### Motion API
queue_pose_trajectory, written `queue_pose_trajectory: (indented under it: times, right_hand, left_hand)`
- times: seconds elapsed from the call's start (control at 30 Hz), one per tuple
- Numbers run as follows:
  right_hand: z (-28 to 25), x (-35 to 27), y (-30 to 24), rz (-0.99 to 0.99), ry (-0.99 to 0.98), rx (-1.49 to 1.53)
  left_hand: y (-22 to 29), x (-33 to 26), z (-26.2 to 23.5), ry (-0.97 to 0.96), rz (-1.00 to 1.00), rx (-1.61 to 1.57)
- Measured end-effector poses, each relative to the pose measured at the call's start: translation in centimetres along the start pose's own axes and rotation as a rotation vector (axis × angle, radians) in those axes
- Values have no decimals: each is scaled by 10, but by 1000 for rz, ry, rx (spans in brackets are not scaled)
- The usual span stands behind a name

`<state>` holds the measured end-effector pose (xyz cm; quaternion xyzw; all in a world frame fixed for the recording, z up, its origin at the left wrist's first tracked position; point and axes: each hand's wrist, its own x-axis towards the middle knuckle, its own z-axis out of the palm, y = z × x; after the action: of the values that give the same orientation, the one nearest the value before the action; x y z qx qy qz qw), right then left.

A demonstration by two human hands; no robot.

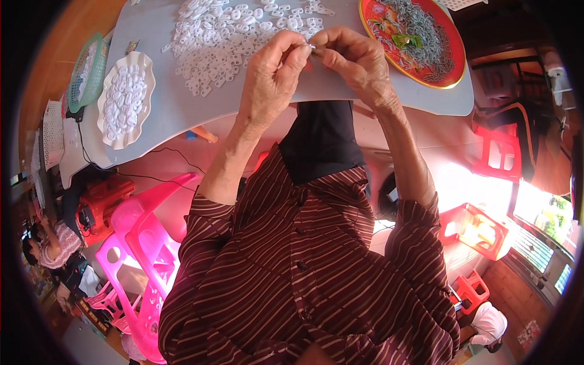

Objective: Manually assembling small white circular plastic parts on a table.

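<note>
Evidently a small white piece (312, 46) sits between the two hands, just above the tabletop's near edge, too small for its shape to be told. The left hand (272, 76) pinches it between thumb and forefinger. The fingers of the right hand (364, 68) draw together at the piece's other side, thumb against forefinger; whatever lies between them is hidden. Beyond the left hand, a loose heap of white plastic pieces (213, 52) spreads over the grey-blue tabletop (182, 114). To the right stands a round red tray (457, 53) with a yellow rim, bearing many small grey pieces (420, 30). To the left, more white pieces (125, 100) fill a scalloped white dish (148, 91), and beside it leans a green basket (97, 64). Lower left is a bright pink chair (125, 237).
</note>
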<state>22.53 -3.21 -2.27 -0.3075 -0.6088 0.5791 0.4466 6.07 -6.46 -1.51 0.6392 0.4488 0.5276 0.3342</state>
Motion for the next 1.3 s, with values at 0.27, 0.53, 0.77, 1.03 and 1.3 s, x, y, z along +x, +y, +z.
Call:
queue_pose_trajectory:
  times: [0.27, 0.53, 0.77, 1.03, 1.3]
  right_hand:
    - [-1, 2, -1, -31, -23, 44]
    - [-3, 1, -5, -18, -92, -20]
    - [-5, 1, -5, 28, -112, 13]
    - [-5, 2, -7, 42, -112, -12]
    - [-5, 1, -11, 75, -115, -26]
  left_hand:
    - [11, -2, -12, -178, -195, 14]
    - [1, -4, -14, -261, -173, -21]
    - [-6, -4, -14, -278, -118, 3]
    - [-6, -4, -13, -277, -91, -12]
    - [-6, -4, -14, -292, -109, -4]
